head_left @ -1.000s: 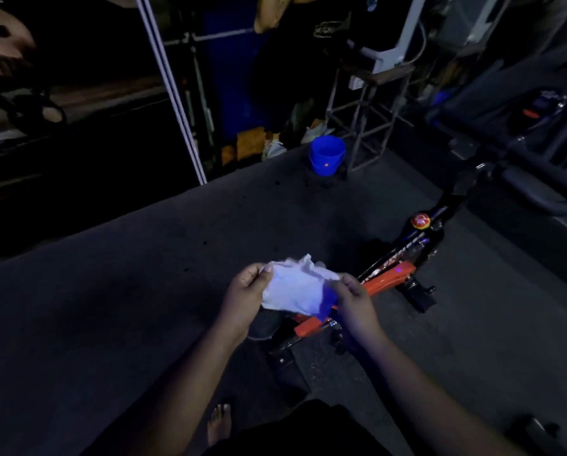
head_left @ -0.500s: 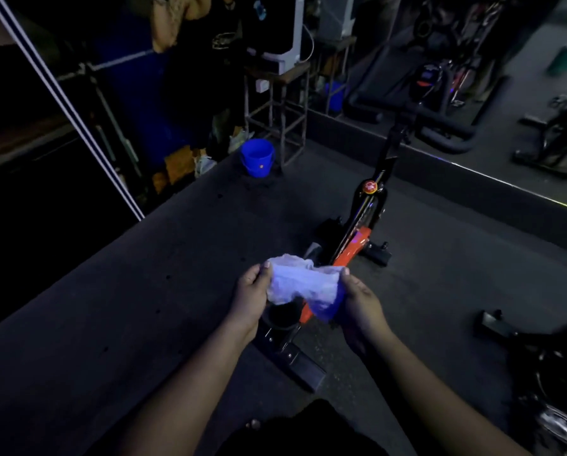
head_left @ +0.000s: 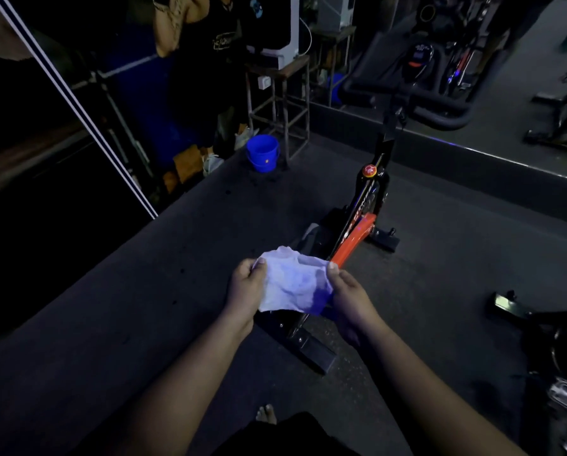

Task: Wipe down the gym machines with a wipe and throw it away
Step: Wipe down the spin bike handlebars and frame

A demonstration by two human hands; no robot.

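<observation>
Head view: wipe [head_left: 292, 284] between both hands

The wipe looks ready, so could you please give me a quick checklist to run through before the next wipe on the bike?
1. Wipe held by both hands: ok, left hand and right hand each pinch an edge.
2. Wipe spread open: ok, stretched between the hands.
3. Wipe clean enough: cannot tell, the light is dim and bluish.
4. Exercise bike close ahead: ok, directly beyond the hands.
5. Wipe touching the bike: not ok, held above it.
6. Blue bucket usable as a bin: cannot tell.
</observation>
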